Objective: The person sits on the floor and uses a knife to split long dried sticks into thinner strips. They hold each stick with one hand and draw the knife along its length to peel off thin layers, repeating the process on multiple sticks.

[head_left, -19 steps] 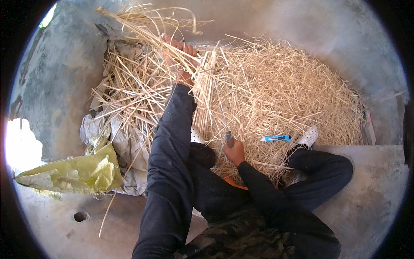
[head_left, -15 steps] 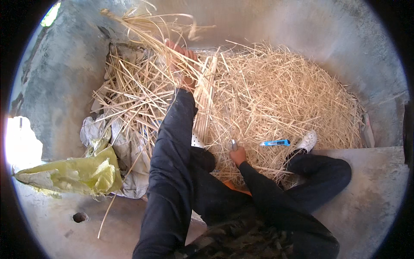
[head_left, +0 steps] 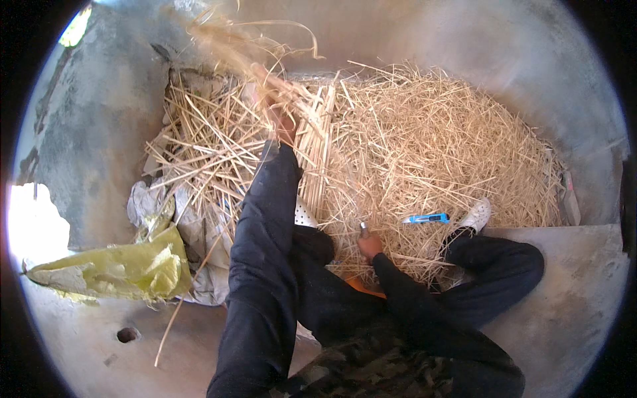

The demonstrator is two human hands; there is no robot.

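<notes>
My left hand [head_left: 284, 123], arm stretched to the far side, is closed round a bunch of dry straw stalks [head_left: 232, 50]. Their loose, frayed ends fan up and left, smeared by motion. Close to my body, my right hand [head_left: 369, 246] is wrapped round a short tool with a grey metal end [head_left: 363, 227]; the rest of it is hidden in my fist. Just right of that hand a blue utility knife [head_left: 426, 218] lies on the chaff. A row of straight peeled stalks [head_left: 317, 152] lies side by side between my hands.
Loose chaff [head_left: 444, 139] spreads across the right. Tangled stalks [head_left: 206, 142] cover the left, beside crumpled whitish sacking [head_left: 206, 278] and a yellow sack [head_left: 126, 268]. A grey wall [head_left: 398, 33] rises behind. My white shoes [head_left: 478, 215] rest amid the straw.
The straw bunch in my left hand has shifted slightly and its ends are blurred. My right hand has moved a little down and right with the tool.
</notes>
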